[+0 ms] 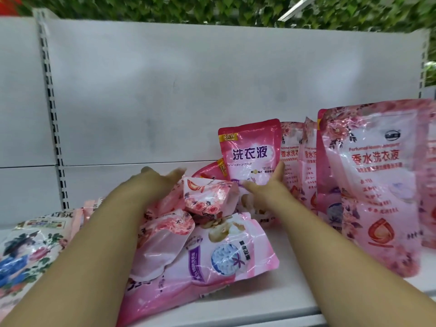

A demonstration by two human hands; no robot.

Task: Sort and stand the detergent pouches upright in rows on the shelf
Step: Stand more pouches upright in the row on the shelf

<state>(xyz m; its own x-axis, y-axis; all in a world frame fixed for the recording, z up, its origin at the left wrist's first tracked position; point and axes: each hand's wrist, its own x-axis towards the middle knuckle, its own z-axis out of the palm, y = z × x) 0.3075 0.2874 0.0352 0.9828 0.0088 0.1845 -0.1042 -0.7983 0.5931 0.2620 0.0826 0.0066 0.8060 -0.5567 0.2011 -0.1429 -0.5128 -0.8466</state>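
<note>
A small deep-pink pouch (250, 152) stands upright at the back of the white shelf (295, 286). My right hand (269, 188) holds its lower right corner, thumb up along the edge. Right of it, pale rose-print pouches (293, 159) stand in a row, with a large one (377, 185) in front. My left hand (162, 179) hovers open and blurred over a loose pile: a crumpled rose pouch (207, 197), a big pink pouch (226, 253) lying flat, and a second deep-pink pouch (210, 172) half hidden behind.
More pouches lie flat at the left, one with a blue and floral print (28, 251). The white back panel (165, 90) rises behind, with a slotted upright (49, 102) at the left. Green foliage (212, 8) shows above the shelf unit.
</note>
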